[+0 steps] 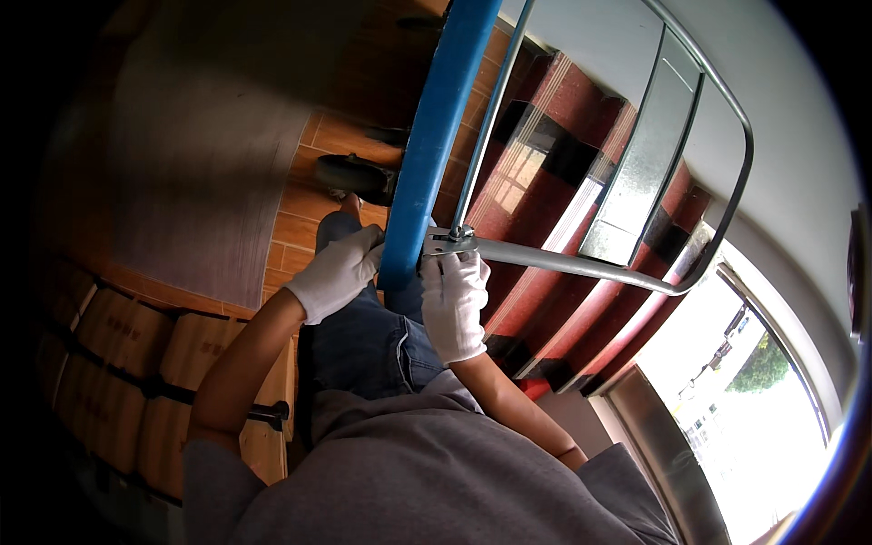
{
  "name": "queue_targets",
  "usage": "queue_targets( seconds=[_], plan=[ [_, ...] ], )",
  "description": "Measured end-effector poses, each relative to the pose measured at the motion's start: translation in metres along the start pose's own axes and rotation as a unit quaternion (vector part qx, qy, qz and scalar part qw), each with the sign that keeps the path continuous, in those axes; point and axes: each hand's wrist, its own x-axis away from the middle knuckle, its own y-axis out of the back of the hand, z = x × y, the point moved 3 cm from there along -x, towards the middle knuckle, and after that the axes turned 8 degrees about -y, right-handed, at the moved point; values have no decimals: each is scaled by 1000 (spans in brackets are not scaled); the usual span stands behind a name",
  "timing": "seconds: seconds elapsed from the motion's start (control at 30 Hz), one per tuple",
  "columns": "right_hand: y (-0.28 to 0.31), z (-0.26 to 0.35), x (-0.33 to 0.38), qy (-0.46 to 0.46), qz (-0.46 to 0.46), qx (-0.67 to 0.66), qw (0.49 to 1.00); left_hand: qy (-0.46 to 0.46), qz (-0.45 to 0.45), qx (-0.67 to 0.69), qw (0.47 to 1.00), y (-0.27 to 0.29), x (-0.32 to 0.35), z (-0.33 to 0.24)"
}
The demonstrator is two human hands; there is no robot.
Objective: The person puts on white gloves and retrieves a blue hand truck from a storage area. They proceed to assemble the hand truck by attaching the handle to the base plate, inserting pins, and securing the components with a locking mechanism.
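Observation:
A hand truck or platform trolley stands tilted in front of me, with a long blue deck (434, 127) seen edge-on. From its lower end a silver tube handle (545, 260) runs right and bends upward, carrying a flat metal panel (643, 150). My left hand (338, 274), in a white glove, is closed at the left side of the blue deck's near end. On the other side, my gloved right hand (454, 307) has its fingers curled against a metal bracket (448, 241) where the handle joins the deck. A thin metal rod (490, 132) rises from that bracket.
Red and black polished steps (549, 163) climb behind the handle. Tan slatted boxes or crates (118, 331) with dark bands stand at lower left. A grey mat (195, 200) lies on the wood-look tile floor (292, 227). A bright opening (727, 400) is at right.

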Motion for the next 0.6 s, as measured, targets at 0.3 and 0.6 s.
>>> queue_targets(
  seconds=[0.3,0.6],
  plan=[
    [5,-1,-6,-71,56,-4,996,-55,-55,41,996,0,1,10],
    [5,3,-2,-14,76,6,997,70,195,312,927,-1,-5,91]
  ],
)
